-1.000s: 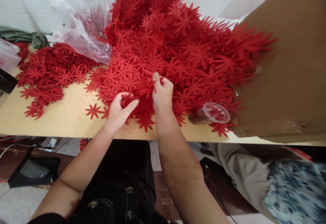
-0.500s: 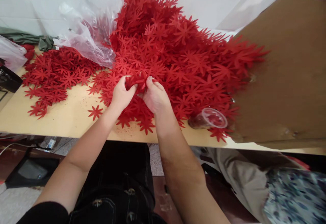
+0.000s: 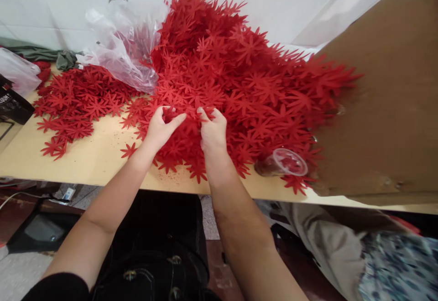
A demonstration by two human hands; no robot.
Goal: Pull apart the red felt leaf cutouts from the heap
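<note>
Red flower-shaped cutouts [image 3: 219,77] with several narrow pointed petals lie in a large heap. My left hand [image 3: 160,127] is at the near side of the heap, its thumb and fingers curved around red cutouts. Just to its right, my right hand [image 3: 214,130] pinches a red cutout between thumb and fingers. Red petals show between the two hands and blend with the heap behind, so the edges of the held pieces are hard to make out. A single cutout [image 3: 128,150] lies near my left wrist.
A smaller pile of red cutouts [image 3: 71,105] lies at the left. Behind it is a clear plastic bag [image 3: 119,45]. A clear plastic cup [image 3: 280,162] lies tipped at the table's [image 3: 112,155] front edge. A brown board [image 3: 383,100] stands at the right, with a seated person [image 3: 328,246] beyond.
My hands have moved apart a little, the right one shifting slightly to the right and turning. The view has shifted slightly.
</note>
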